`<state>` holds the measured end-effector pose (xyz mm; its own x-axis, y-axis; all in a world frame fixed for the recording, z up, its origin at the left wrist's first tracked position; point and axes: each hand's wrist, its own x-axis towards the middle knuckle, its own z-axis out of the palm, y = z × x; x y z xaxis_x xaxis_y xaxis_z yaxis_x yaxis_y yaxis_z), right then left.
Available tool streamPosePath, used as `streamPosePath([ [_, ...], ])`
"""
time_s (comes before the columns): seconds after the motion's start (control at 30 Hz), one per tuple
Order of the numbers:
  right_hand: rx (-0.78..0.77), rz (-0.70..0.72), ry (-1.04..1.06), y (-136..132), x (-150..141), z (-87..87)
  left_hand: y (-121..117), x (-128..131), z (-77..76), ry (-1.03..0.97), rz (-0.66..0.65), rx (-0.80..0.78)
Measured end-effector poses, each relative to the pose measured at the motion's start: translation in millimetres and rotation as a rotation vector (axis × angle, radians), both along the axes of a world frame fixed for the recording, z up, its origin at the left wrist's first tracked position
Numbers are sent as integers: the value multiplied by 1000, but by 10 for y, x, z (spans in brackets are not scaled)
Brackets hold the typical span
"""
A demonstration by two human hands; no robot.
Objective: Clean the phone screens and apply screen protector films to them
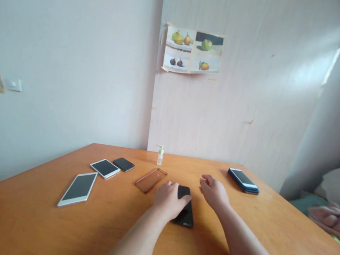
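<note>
A black smartphone (186,216) lies on the wooden table, its dark screen facing up. My left hand (168,201) holds it at the left side, with the thumb across the screen and the fingers partly hidden along the edge. To the right of the phone, apart from it, my right hand (214,191) hovers with loosely bent fingers and nothing visible in them. Just beyond my left hand is a clear brownish phone case (151,180), lying flat. A small clear pump bottle (160,156) stands upright behind the case.
On the table's (121,225) left lie a large white tablet (79,188), a smaller white tablet (105,168) and a dark phone (124,164). A white-framed phone (243,178) rests on a dark blue item at right. Fruit pictures (193,49) hang on the back panel.
</note>
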<state>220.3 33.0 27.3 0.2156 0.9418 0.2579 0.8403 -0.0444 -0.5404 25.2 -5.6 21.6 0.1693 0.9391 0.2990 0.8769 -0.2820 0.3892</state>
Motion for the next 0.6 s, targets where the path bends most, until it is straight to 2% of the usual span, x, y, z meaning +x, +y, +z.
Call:
streamPosePath([
  [0.17, -69, -136, -143, -2, 99, -24, -140, 152, -62, 34, -128, -20],
  [0.37, -86, -24, -60, 72, 158, -182, -91, 139, -92, -8, -223, -59],
  [0.6, 21, 26, 107, 146, 139, -170, -53, 89, -66, -130, -305, -55],
])
